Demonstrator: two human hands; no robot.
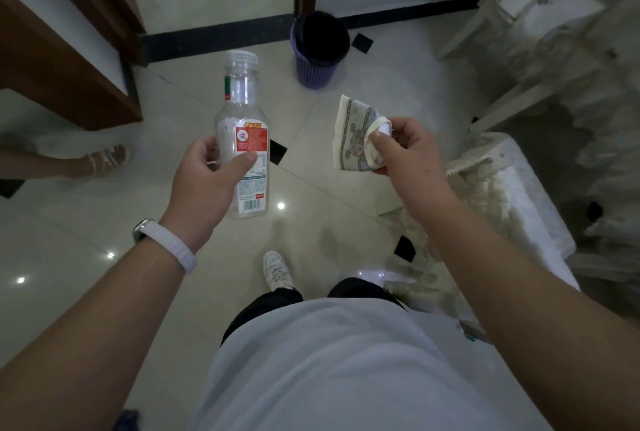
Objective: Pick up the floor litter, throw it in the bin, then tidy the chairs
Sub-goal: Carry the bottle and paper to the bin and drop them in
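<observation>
You're at the carrying stage: your left hand [211, 167] grips the empty clear bottle [244, 139] round its middle, and your right hand [398, 150] pinches a patterned paper wrapper [353, 132] — both held above the floor, not yet over the bin. The purple bin [318, 49] stands ahead by the doorway, so step closer and drop each piece inside it — the white chairs [519, 32] on your right come after.
</observation>
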